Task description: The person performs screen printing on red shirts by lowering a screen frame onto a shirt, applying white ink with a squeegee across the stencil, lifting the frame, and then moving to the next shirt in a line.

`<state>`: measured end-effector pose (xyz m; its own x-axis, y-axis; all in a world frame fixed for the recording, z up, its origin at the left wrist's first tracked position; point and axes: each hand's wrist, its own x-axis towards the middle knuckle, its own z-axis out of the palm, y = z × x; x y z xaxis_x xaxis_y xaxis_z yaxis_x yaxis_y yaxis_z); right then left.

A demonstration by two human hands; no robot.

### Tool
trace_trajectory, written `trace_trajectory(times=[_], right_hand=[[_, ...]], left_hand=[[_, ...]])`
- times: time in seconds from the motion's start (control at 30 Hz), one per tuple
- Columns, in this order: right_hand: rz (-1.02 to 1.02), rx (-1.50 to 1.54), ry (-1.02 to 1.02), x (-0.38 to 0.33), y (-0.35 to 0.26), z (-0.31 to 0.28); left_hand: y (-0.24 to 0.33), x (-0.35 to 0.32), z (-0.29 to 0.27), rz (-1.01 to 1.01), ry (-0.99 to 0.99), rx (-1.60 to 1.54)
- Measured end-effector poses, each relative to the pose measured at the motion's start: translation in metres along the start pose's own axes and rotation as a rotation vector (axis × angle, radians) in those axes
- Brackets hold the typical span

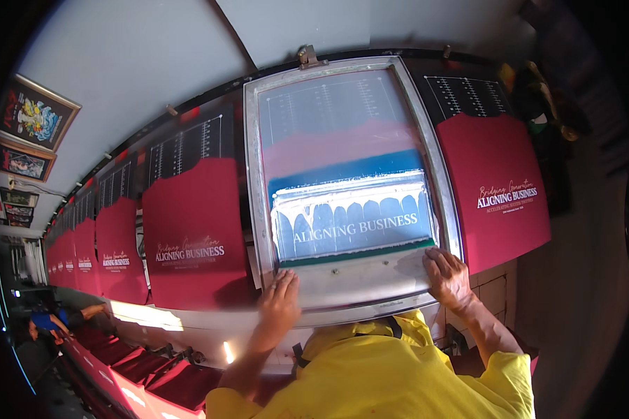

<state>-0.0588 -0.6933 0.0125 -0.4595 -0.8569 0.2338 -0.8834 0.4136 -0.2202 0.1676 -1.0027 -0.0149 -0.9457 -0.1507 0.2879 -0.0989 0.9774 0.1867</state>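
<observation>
A wide squeegee (356, 277) with a pale handle and a green blade lies across the near part of a metal-framed printing screen (249, 150). My left hand (279, 302) grips its left end, fingers over the handle. At the right end, my right hand (446, 278) is closed around the handle beside the frame. Just beyond the blade, the blue stencil shows white lettering. A thick band of white ink (353, 192) with scalloped drips crosses the mesh farther up. Through the mesh, part of a red shirt (339, 143) shows faintly.
Printed red shirts lie on black boards at the right (496, 185) and left (192, 230), the row curving away left. A metal clamp (309, 57) stands at the screen's far edge. More red fabric (140, 363) lies lower left, near another person (49, 321). Framed pictures (36, 112) hang on the wall.
</observation>
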Motion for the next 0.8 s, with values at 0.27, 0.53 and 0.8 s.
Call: trace_trajectory(times=[0.27, 0.53, 0.8], right_hand=[[0.04, -0.022, -0.004, 0.085, 0.052, 0.014], [0.088, -0.061, 0.003, 0.108, 0.057, -0.025], [-0.04, -0.115, 0.129, -0.021, 0.002, -0.014]], left_hand=[[-0.049, 0.103, 0.007, -0.069, -0.055, -0.075], [-0.049, 0.133, -0.027, -0.065, -0.093, -0.105], [0.016, 0.006, -0.035, -0.033, -0.012, -0.091]])
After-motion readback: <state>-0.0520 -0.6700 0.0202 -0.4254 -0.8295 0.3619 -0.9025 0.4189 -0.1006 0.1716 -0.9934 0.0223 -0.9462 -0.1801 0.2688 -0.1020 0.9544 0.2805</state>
